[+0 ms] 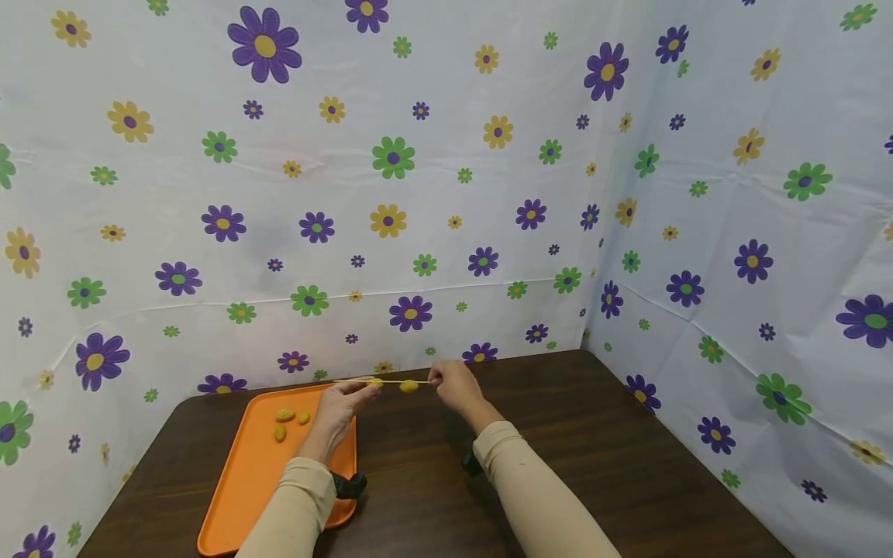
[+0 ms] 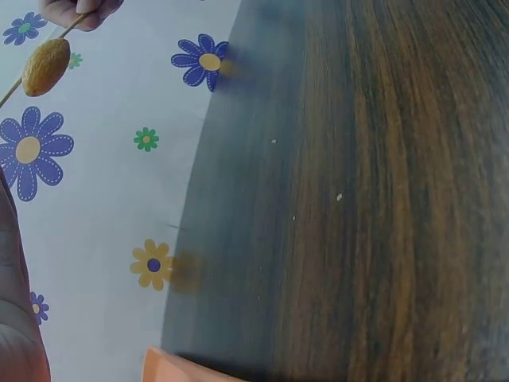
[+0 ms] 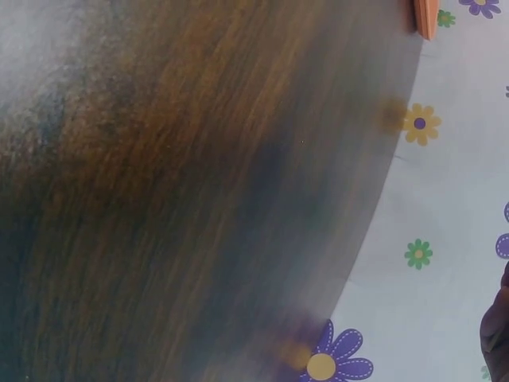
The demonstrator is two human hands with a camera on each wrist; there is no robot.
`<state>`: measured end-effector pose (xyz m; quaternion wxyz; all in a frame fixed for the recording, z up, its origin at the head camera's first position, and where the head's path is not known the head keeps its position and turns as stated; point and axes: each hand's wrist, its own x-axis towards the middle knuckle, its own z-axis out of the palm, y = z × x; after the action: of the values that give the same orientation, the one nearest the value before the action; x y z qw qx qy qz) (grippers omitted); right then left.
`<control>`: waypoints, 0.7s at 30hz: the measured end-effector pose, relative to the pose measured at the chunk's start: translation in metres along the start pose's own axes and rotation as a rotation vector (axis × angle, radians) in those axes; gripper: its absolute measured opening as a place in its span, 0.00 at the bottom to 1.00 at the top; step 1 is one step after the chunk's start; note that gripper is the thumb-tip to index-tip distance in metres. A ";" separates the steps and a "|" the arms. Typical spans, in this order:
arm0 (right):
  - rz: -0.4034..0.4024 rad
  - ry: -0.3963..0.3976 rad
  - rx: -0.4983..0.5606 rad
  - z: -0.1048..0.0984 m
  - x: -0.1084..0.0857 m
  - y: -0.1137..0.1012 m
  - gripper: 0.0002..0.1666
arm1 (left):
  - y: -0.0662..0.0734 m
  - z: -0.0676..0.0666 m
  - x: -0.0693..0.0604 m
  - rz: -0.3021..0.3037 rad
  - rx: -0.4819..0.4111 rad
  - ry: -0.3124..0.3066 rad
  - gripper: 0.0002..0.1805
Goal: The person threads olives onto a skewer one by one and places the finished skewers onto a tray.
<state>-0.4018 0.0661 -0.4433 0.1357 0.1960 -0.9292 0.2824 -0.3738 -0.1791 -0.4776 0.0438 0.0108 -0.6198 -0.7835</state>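
Note:
A thin wooden skewer (image 1: 393, 381) is held level between both hands above the table's far part. My right hand (image 1: 456, 386) pinches its right end with curled fingers. A wrinkled yellow oval piece, perhaps a small fruit (image 2: 46, 67), is threaded on the skewer near the right hand. My left hand (image 1: 340, 407) pinches a second yellow piece (image 1: 376, 382) at the skewer, whose left end passes beyond the fingers. Whether this second piece is pierced I cannot tell. In the right wrist view only a bit of the right hand (image 3: 496, 330) shows at the edge.
An orange tray (image 1: 240, 480) lies on the left of the dark wooden table (image 1: 558, 434), partly below the left forearm. On it sit several yellow pieces (image 1: 284, 415). A flower-printed white sheet (image 1: 446, 256) hangs behind the table and along its right side.

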 end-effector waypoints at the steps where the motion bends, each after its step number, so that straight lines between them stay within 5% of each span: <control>1: 0.003 0.001 0.005 -0.001 0.000 0.000 0.17 | 0.000 0.001 0.000 0.002 0.000 -0.004 0.14; 21: 0.008 -0.010 -0.019 -0.001 0.000 -0.001 0.16 | -0.008 0.013 0.005 0.036 0.049 -0.006 0.15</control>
<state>-0.4010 0.0661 -0.4417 0.1315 0.1923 -0.9333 0.2731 -0.3802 -0.1652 -0.4824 0.0559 -0.0016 -0.6391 -0.7671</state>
